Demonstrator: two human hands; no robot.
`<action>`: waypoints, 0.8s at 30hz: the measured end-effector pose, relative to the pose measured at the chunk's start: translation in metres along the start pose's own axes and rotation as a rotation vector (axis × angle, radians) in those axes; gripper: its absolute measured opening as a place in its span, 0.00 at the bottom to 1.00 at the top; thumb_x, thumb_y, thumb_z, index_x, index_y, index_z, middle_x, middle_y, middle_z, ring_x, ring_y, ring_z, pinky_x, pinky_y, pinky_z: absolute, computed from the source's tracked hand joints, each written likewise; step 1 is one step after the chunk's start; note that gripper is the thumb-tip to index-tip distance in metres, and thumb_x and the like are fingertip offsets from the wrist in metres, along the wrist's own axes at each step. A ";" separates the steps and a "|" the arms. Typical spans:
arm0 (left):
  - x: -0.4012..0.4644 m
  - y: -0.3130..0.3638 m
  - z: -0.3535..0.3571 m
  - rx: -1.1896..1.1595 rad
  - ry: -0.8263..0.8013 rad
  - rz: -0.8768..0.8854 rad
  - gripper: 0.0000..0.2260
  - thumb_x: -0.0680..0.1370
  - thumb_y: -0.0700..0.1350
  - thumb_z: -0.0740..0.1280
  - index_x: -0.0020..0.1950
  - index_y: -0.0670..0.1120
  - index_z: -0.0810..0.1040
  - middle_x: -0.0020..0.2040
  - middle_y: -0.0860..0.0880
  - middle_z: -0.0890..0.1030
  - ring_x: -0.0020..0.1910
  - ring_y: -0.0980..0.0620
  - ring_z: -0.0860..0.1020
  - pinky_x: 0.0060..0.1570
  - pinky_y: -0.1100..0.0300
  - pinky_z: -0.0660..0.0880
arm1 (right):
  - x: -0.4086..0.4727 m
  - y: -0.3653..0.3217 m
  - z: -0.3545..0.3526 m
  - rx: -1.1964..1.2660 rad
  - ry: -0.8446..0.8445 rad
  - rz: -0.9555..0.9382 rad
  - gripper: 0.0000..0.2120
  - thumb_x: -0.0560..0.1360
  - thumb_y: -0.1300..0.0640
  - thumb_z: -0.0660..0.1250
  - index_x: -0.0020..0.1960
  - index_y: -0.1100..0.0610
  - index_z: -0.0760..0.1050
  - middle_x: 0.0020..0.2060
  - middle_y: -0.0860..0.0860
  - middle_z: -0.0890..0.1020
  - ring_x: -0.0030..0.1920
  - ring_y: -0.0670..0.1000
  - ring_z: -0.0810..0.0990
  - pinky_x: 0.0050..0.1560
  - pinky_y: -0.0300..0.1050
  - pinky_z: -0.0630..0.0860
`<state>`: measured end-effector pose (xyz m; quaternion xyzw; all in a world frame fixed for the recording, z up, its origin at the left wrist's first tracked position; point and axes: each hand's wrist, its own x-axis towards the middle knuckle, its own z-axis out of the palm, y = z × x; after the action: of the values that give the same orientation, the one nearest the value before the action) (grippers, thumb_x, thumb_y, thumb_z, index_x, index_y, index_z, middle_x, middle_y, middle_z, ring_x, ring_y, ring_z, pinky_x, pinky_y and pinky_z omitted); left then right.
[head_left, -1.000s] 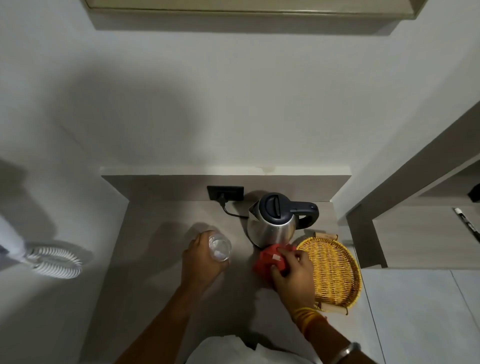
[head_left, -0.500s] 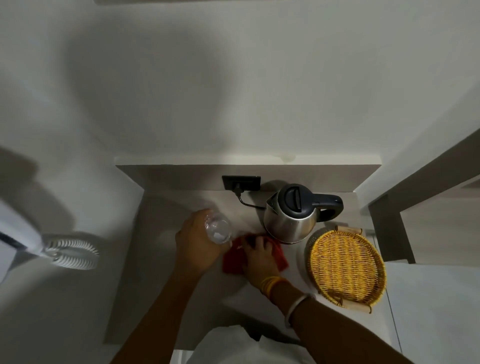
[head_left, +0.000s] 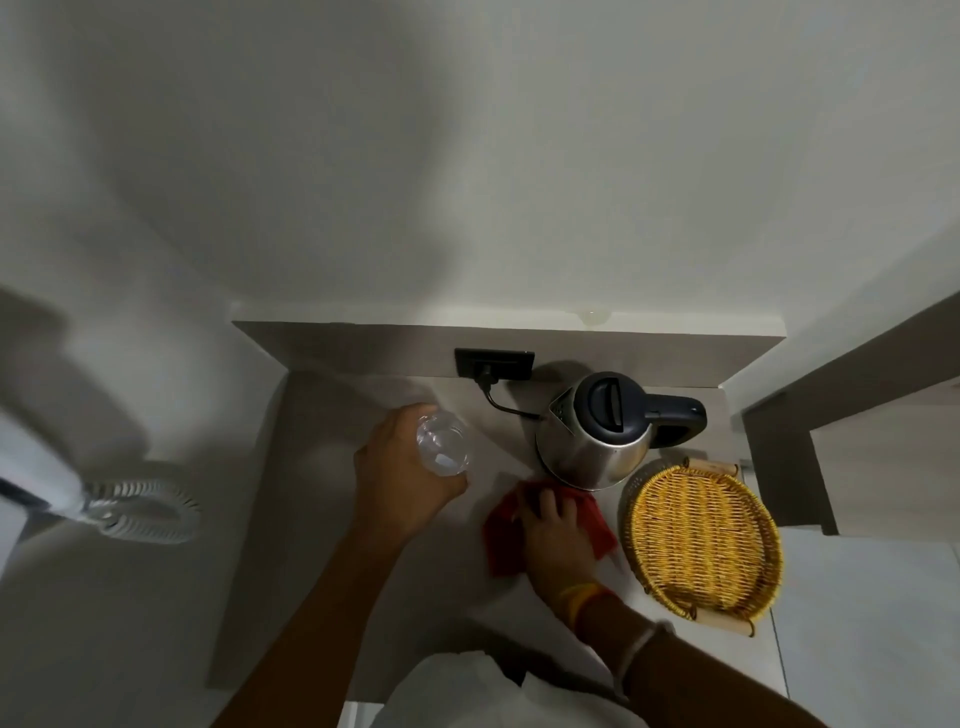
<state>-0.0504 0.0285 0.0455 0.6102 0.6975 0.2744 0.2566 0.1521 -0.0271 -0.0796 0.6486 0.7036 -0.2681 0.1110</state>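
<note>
on the counter (head_left: 322, 493), my left hand (head_left: 400, 483) holds the glass (head_left: 442, 447) left of the kettle (head_left: 597, 436). my right hand (head_left: 553, 540) rests on the cloth (head_left: 501, 540) just before the kettle, the basket (head_left: 701, 540) to its right and the socket (head_left: 493, 364) behind.

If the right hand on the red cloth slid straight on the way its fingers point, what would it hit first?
Most likely the steel kettle, just beyond the fingertips of the right hand; the red cloth seems to reach its base.
</note>
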 end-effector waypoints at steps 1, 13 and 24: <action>0.000 0.002 0.000 -0.012 -0.004 0.004 0.36 0.56 0.53 0.83 0.60 0.64 0.72 0.56 0.60 0.81 0.53 0.54 0.81 0.54 0.47 0.81 | 0.013 -0.013 -0.006 0.020 0.029 -0.007 0.29 0.84 0.55 0.59 0.83 0.50 0.56 0.76 0.57 0.62 0.72 0.63 0.63 0.67 0.58 0.74; 0.010 0.015 0.006 -0.075 -0.038 0.021 0.34 0.57 0.49 0.84 0.60 0.60 0.76 0.56 0.58 0.82 0.53 0.52 0.82 0.52 0.46 0.81 | -0.030 -0.041 0.032 -0.115 -0.330 -0.624 0.26 0.84 0.46 0.60 0.80 0.51 0.65 0.81 0.57 0.60 0.79 0.65 0.56 0.75 0.62 0.60; -0.018 -0.012 0.043 -0.112 -0.104 -0.040 0.36 0.59 0.45 0.86 0.64 0.55 0.77 0.61 0.55 0.80 0.58 0.51 0.80 0.52 0.52 0.82 | -0.065 0.030 -0.020 0.130 0.240 -0.054 0.20 0.75 0.52 0.75 0.66 0.43 0.81 0.74 0.51 0.72 0.73 0.59 0.70 0.73 0.53 0.71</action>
<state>-0.0272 0.0122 0.0066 0.5942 0.6789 0.2758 0.3317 0.1936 -0.0717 -0.0376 0.6628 0.7101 -0.2365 -0.0234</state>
